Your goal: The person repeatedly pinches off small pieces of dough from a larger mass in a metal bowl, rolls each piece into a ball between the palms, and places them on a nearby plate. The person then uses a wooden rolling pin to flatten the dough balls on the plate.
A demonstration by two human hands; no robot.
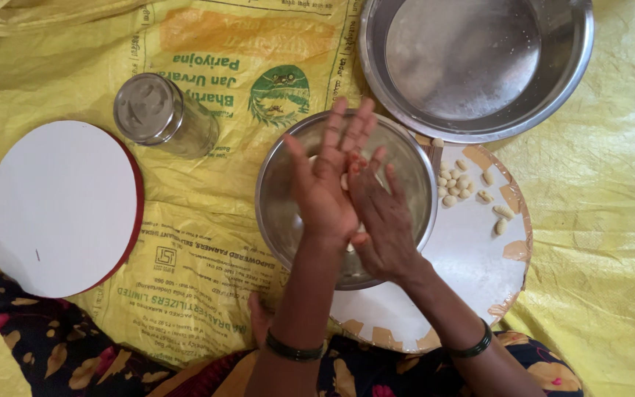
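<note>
A: Currently, where is the dough piece?

B: Between the palms, over the steel bowl (281, 198). The left hand (325, 184) and right hand (380, 217) press flat together, fingers extended, not clenched. Only a pale sliver of dough (345, 181) shows.

A: Handling properties?

B: Judged soft, light and pliable; probably slightly tacky. Take hold with the palm centres, light pressure.

A: Surroundings?

B: Small pale rolled pieces (456, 184) lie on a round white board (472, 257) with a worn brown rim. The bowl is smooth, rigid metal on a crinkled yellow sheet (611, 206).
</note>
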